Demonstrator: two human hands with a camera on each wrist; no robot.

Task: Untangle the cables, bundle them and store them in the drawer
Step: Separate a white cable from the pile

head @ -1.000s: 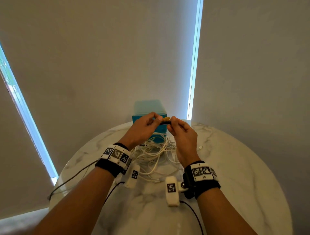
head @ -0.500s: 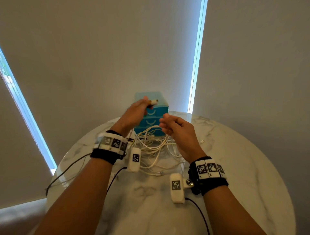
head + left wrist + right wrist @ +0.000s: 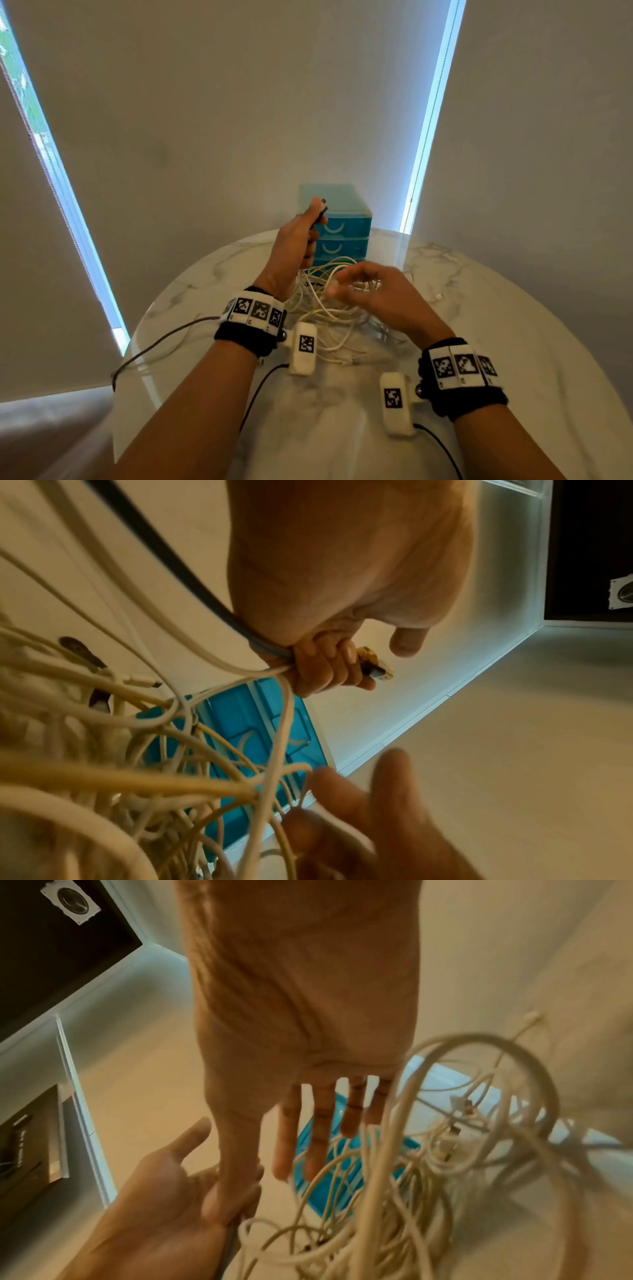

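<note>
we wear no sleeves; our forearms are bare down to the wrists. each wrist carries a black fabric wristband topped by a row of white square tiles printed with black-and-white fiducial markers. from the inner side of each band a white, rounded, oblong camera pod juts out on a small metal ball joint, each pod bearing one square marker. a thin black cable trails from each pod, back along the forearm.
</note>
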